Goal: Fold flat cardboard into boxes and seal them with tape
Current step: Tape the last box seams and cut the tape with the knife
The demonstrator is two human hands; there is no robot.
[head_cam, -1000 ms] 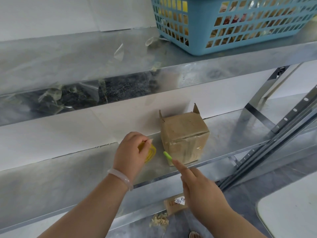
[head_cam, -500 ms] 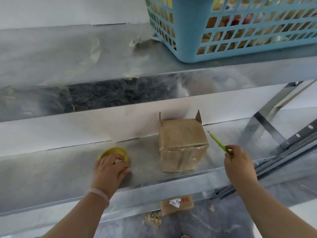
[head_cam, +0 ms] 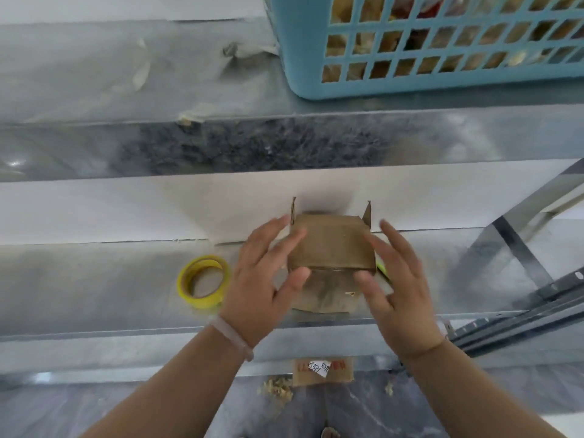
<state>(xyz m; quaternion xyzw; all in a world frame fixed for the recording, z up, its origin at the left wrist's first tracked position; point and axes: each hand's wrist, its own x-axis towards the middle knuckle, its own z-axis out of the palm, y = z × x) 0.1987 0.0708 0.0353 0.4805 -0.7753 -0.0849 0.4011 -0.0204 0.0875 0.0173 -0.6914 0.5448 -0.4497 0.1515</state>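
Observation:
A small brown cardboard box (head_cam: 331, 245) stands on the lower metal shelf (head_cam: 94, 279), with two flap corners sticking up at its back. My left hand (head_cam: 262, 279) is at the box's left side and my right hand (head_cam: 398, 279) at its right side. Their fingers are spread and fairly straight, and both thumbs lie against the front face. A yellow tape roll (head_cam: 203, 281) lies flat on the shelf left of my left hand. A green pen-like tool (head_cam: 381, 267) peeks out on the shelf behind my right hand.
A blue plastic basket (head_cam: 442, 80) holding several items sits on the upper shelf (head_cam: 94, 74), with scraps of clear tape beside it. Slanted metal rack struts (head_cam: 521, 263) stand at the right. A labelled cardboard piece (head_cam: 322, 371) and crumbs lie on the floor below.
My left hand let go of the tape roll and my right hand put down the green tool. Both hands moved in to the sides of the box.

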